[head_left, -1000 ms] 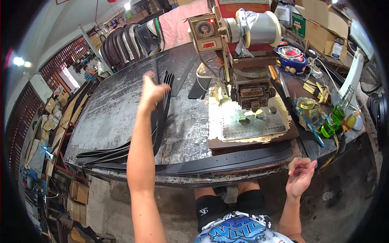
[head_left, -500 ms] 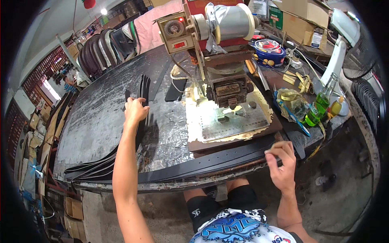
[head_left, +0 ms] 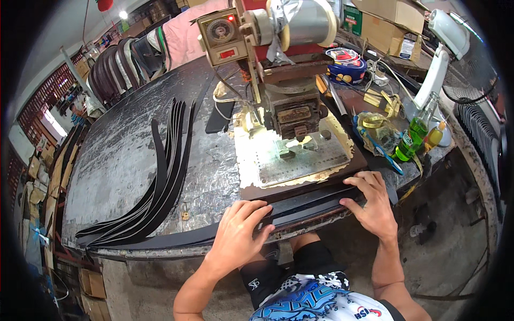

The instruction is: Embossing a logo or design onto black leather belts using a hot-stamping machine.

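Black belt strips [head_left: 308,208] lie stacked along the near edge of the table. My left hand [head_left: 238,230] is bent over the stack, fingers at its far edge and thumb at its near edge. Farther right, my right hand [head_left: 372,206] holds the stack near its right end, between curled fingers and thumb. Just beyond the strips stands a press machine [head_left: 297,115] with a lit, ruled metal plate [head_left: 305,163] under its head. A fanned bundle of black strips [head_left: 168,166] curves across the table on the left, apart from my hands.
At the right are a green glass bottle [head_left: 411,140], a blue round tin [head_left: 347,67], a blue-handled brush [head_left: 383,153] and a white fan [head_left: 436,75]. Rolls of dark material [head_left: 115,72] rest at the back left. A foil roll [head_left: 310,24] sits on the machine.
My left hand has left the fanned bundle and come down to the near strips. My right hand has closed in on the strips' right end. The view has shifted slightly.
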Demonstrator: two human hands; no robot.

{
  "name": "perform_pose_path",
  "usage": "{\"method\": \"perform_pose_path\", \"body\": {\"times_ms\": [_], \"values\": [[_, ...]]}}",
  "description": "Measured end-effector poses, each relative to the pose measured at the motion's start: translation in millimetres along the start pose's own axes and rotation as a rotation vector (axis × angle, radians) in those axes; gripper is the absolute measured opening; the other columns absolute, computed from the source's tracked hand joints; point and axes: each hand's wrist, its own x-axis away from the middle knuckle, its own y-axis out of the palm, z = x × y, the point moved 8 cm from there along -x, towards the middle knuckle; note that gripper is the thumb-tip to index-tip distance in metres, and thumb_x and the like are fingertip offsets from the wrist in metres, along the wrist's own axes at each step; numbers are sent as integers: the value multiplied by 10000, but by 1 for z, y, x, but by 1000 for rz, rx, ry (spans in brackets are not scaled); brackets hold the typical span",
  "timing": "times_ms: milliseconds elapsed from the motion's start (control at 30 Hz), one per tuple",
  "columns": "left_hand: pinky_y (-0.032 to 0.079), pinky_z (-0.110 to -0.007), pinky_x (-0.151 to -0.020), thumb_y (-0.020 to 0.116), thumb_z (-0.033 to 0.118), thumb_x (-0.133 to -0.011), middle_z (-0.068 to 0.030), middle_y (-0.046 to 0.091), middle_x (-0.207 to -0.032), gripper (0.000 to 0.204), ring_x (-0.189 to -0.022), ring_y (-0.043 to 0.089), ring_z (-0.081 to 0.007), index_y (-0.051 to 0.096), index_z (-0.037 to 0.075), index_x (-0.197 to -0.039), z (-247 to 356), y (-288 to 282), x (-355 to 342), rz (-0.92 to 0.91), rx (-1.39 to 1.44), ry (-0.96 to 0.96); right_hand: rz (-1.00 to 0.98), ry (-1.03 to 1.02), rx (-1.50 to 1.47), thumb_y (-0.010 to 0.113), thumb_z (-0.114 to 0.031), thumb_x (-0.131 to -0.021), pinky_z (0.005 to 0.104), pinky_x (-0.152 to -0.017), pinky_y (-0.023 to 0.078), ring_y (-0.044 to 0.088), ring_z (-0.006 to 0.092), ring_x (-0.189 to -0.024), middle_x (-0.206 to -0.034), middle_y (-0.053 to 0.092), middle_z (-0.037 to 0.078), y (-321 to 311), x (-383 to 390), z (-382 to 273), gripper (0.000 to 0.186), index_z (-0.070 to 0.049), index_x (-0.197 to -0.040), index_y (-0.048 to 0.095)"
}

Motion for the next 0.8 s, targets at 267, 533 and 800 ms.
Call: {"method": "perform_pose_path", "body": {"times_ms": [267, 533, 800], "values": [[473, -413, -904, 754, 102, -805, -119, 654, -1093, 344, -1023, 597, -322, 676, 33, -1132, -11, -5, 6, 53, 76, -43, 201, -119, -164, 739, 53, -707, 368, -749, 478, 574, 275, -862, -955, 586, 100, -14, -6, -20, 240, -50, -918, 690], [503, -426, -803, 758, 101, -773, -117, 609, -982, 437, -920, 624, -334, 632, 64, -1190, -24, -20, 35, 165, -40, -53, 142, -276, -215, 665, 23, -779, 353, -866, 460, 596, 295, -942, -1030, 608, 151, -46, -12, -38, 199, -35, -968, 638], [515, -382, -700, 744, 274, -850, -90, 615, -901, 283, -806, 640, -294, 667, 62, -1019, -29, -32, 47, 227, -69, -63, 43, -10, -265, 621, -19, -915, 310, -900, 426, 580, 220, -971, -1007, 624, 99, -38, -7, 4, 97, 2, -1011, 621]]}}
